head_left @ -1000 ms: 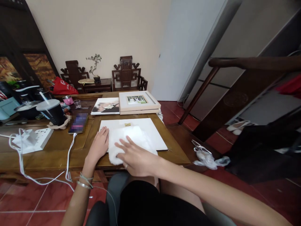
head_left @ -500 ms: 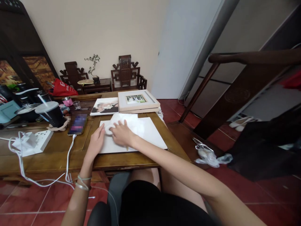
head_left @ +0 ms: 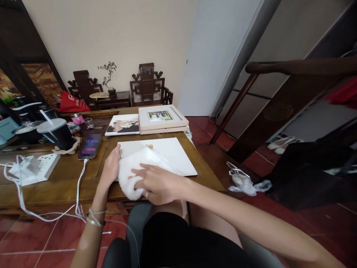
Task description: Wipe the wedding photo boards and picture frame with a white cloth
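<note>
In the head view, a white flat board lies on the wooden table in front of me, with a small gold mark near its middle. My right hand presses a fluffy white cloth onto the board's near left part, its fingers partly sunk in the pile. The cloth hangs a little past the near edge. Along the board's left edge my left hand holds it, fingers close together; their undersides are hidden.
Behind the board are a photo panel and stacked picture frames. At left stand a lidded cup with straw, a phone on a cable, and a power strip. A plastic bag lies at right.
My right hand has drawn the cloth toward me, from the board's far left part to its near edge, uncovering the gold mark. My left hand stays at the left edge.
</note>
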{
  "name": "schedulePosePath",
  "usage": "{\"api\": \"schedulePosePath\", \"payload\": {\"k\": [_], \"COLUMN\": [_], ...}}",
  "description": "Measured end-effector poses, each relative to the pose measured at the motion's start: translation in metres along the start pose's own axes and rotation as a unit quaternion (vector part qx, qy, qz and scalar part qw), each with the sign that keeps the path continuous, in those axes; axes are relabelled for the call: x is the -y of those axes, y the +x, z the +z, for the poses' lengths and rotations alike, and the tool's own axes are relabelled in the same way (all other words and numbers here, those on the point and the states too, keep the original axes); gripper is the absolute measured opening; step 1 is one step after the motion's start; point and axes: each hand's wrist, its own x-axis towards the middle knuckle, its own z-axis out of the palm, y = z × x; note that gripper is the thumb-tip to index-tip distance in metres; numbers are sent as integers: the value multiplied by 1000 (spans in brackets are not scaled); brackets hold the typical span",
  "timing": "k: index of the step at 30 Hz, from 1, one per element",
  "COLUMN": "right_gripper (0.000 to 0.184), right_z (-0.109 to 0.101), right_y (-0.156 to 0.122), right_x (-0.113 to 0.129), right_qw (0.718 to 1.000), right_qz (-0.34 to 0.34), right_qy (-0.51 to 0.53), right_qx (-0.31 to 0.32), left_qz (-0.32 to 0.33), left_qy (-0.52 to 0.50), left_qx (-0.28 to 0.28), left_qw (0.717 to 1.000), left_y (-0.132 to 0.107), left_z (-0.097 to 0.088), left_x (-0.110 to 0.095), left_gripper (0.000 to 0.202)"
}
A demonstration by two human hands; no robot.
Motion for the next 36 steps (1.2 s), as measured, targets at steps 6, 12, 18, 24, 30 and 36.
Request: {"api": "schedulePosePath", "payload": {"k": [6, 12, 18, 24, 30, 36], "right_gripper": [35, 41, 28, 28, 41, 44], "right_z": [-7, -6, -16, -32, -38, -22], "right_y": [0, 69, 119, 83, -1, -65], "right_x": [-57, -97, -86, -105, -144, -124], "right_qw": [982, 967, 976, 963, 939, 928], "right_qz": [187, 226, 192, 250, 323, 359], "right_qy": [28, 93, 93, 99, 109, 77], "right_qx": [-29, -71, -49, -20, -28, -55], "left_qz": [80, 108, 119, 107, 99, 101], "left_qy": [229, 320, 312, 302, 291, 304], "left_qx": [100, 118, 115, 116, 116, 116], "left_qw": [965, 934, 935, 940, 944, 940], "left_y": [-8, -9, -9, -10, -12, -11], "left_z": [7, 7, 5, 6, 7, 7], "left_x": [6, 6, 3, 5, 6, 8], "left_gripper": [51, 48, 47, 48, 47, 47]}}
